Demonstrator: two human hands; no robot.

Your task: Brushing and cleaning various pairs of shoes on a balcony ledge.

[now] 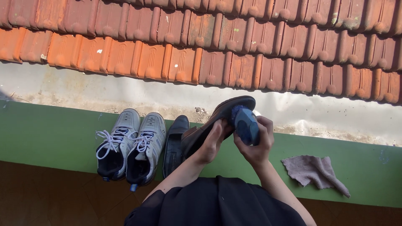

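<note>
Right hand: the right hand (pixel 254 144) is wrapped around a blue sponge block (pixel 247 124), fingers curled over its far side, pressing it against the toe of a dark leather shoe (pixel 217 121).
Left hand: the left hand (pixel 212 142) grips that shoe from beneath, palm under the sole side and fingers folded round its edge, holding it tilted with the toe raised towards the roof.
Step in hand: by the look of it, the blue block is being rubbed over the front of the shoe; the toe cap is the part under work.
Next move calls for: probably turning the shoe in the left grip so the sides and heel come under the block, with the grip kept firm.
Beside the hands: the matching dark shoe (pixel 175 144) lies on the green ledge (pixel 50 134), just beside a pair of grey lace-up trainers (pixel 130 144).
Open room: bare ledge lies to the right, up to a grey cloth (pixel 314 171).
Edges: beyond the ledge run a pale concrete gutter (pixel 83 90) and red roof tiles (pixel 209 42); a dropped thing could slide there.
</note>
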